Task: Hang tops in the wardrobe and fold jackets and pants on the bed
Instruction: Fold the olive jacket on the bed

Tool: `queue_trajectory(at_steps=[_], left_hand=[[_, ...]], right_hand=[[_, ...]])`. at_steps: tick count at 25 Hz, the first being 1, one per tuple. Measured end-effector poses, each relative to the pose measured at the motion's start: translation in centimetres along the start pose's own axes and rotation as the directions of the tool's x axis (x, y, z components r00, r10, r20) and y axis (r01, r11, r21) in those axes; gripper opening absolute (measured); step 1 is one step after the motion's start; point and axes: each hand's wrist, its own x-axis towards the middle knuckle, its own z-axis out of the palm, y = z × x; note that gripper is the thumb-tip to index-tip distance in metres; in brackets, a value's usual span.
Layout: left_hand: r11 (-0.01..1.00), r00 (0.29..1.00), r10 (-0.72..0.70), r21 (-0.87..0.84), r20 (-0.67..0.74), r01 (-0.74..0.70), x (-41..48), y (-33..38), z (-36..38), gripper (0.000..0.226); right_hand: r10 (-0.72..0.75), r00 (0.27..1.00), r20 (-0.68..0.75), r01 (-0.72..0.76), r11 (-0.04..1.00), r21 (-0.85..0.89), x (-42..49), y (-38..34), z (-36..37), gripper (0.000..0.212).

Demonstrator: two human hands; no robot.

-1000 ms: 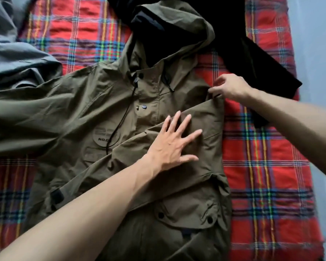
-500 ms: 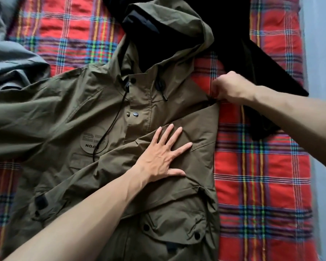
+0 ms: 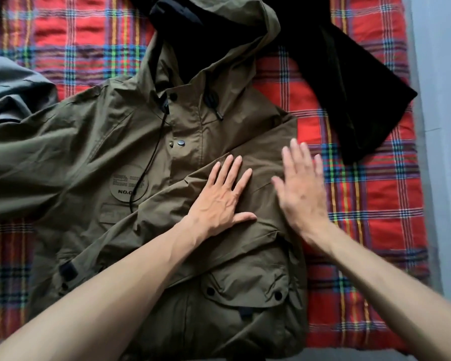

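Bed (image 3: 380,269) covered by a red plaid blanket (image 3: 71,45), pale grey-blue surface (image 3: 448,126) along its right edge, soft dim light

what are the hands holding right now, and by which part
Nothing is gripped. The left hand lies flat on the folded-over sleeve of the olive jacket, pressing it down; the right hand is open, fingers straight, blurred at the jacket's edge.

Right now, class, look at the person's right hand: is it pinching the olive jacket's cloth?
No: the right hand is open with straight fingers over the folded sleeve of the olive jacket, and it pinches no cloth.
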Motion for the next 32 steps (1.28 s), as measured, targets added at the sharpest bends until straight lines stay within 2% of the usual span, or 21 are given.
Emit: queue_trajectory(at_steps=[2,3,5,6,7,8,10,12,16,18,21,23,26,27,29,31,32], left_hand=[[0.998,0.995,-0.053,-0.045,-0.089,0.049,-2.0,-0.5,-0.6,0.091],[0.993,0.985,-0.109,-0.059,-0.134,0.102,-3.5,-1.3,-1.0,0.084],[0.959,0.938,-0.281,-0.083,-0.201,0.27,-7.3,-3.7,-1.6,0.073],[0.921,0.895,-0.389,-0.093,-0.219,0.378,-9.4,-5.0,-1.7,0.069],[0.873,0.844,-0.487,-0.088,-0.224,0.48,-11.3,-6.2,-2.0,0.067],[0.826,0.8,-0.562,-0.079,-0.213,0.559,-12.8,-7.1,-2.1,0.064],[0.781,0.769,-0.624,-0.145,-0.137,0.608,-14.6,-8.2,-2.6,0.055],[0.768,0.775,-0.626,-0.234,-0.081,0.596,-14.7,-8.5,-3.2,0.04],[0.812,0.817,-0.571,-0.196,-0.078,0.549,-15.2,-8.0,-3.5,0.034],[0.805,0.818,-0.573,-0.218,-0.049,0.552,-17.4,-8.0,-2.7,0.038],[0.733,0.765,-0.643,-0.264,0.028,0.626,-21.5,-7.9,-2.0,0.032],[0.735,0.759,-0.642,-0.193,0.109,0.649,-23.0,-7.5,-1.4,0.029],[0.743,0.754,-0.629,-0.139,0.19,0.655,-23.5,-7.3,-0.7,0.032],[0.747,0.759,-0.634,-0.136,0.146,0.65,-23.6,-7.4,-0.6,0.033],[0.797,0.8,-0.598,-0.139,-0.044,0.588,-23.4,-7.5,-0.3,0.039],[0.875,0.853,-0.481,-0.163,-0.203,0.455,-21.6,-6.6,0.2,0.055],[0.9,0.874,-0.431,-0.17,-0.225,0.401,-20.4,-6.0,0.9,0.062]], right_hand=[[-0.26,0.965,0.025,0.26,0.965,-0.017,-5.8,-2.9,1.7,0.076],[-0.308,0.949,0.061,0.31,0.95,-0.038,-7.7,-3.0,2.0,0.077],[-0.187,0.981,0.049,0.188,0.982,-0.02,-9.2,-1.6,2.0,0.071],[-0.13,0.991,0.02,0.13,0.991,-0.01,-9.3,-1.1,1.7,0.066],[-0.136,0.991,0.007,0.136,0.991,-0.007,-9.6,-0.8,1.5,0.06],[-0.202,0.979,0.002,0.202,0.979,-0.019,-9.8,-0.7,1.2,0.054],[-0.372,0.928,0.012,0.372,0.927,-0.033,-10.1,0.2,0.5,0.038],[-0.383,0.923,0.041,0.385,0.923,-0.022,-9.9,1.7,-0.1,0.026],[-0.202,0.974,0.098,0.21,0.975,-0.073,-9.9,2.8,-0.4,0.019],[-0.117,0.992,0.046,0.121,0.99,-0.075,-10.0,1.6,-0.5,0.028],[0.021,0.994,-0.109,-0.015,0.999,0.051,-9.2,-1.9,-0.5,0.039],[0.035,0.998,-0.047,-0.033,0.999,0.034,-8.1,-3.5,1.1,0.05],[0.036,0.994,0.107,-0.026,0.995,-0.097,-7.0,-3.6,3.8,0.065],[0.035,0.993,0.109,-0.021,0.991,-0.129,-6.7,-3.3,3.9,0.066],[0.005,0.999,0.053,0.002,0.992,-0.129,-5.8,-3.0,3.4,0.069],[-0.066,0.998,-0.004,0.065,0.994,-0.09,-3.6,-3.2,2.9,0.07],[-0.103,0.994,-0.02,0.101,0.991,-0.088,-1.9,-3.3,2.9,0.071]])
